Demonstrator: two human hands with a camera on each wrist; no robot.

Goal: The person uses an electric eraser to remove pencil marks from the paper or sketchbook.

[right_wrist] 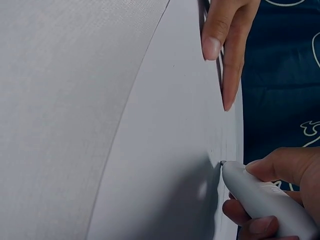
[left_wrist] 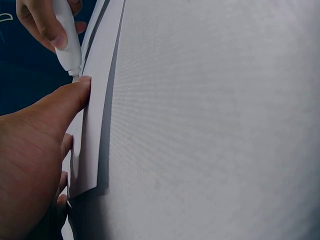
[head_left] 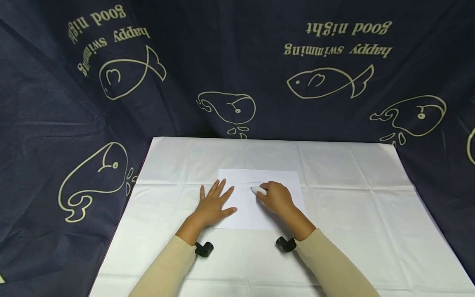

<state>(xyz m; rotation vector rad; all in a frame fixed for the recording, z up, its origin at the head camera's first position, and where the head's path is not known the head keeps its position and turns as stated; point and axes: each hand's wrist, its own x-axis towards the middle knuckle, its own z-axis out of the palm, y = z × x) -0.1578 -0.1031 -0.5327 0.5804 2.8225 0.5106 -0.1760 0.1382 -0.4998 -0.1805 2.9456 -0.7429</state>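
Note:
A sheet of white paper (head_left: 246, 220) lies on the white-covered table. My left hand (head_left: 211, 208) rests on its left part with fingers spread, the thumb (left_wrist: 75, 92) along the near side. Over the right half, my right hand (head_left: 279, 199) grips a thick white pen (right_wrist: 262, 197) with a rounded body and small metal tip. Its tip points left and meets the paper close to the surface in the right wrist view. A faint thin line (head_left: 252, 182) runs across the paper's upper middle, left of the right hand. The right palm is hidden behind the pen.
The white tablecloth (head_left: 352, 214) has fold creases and spreads around the paper. A dark blue curtain (head_left: 259, 49) printed with pale fish and lettering hangs behind the table. Black wrist cameras (head_left: 204, 249) sit under both wrists, by the beige sleeves (head_left: 167, 264).

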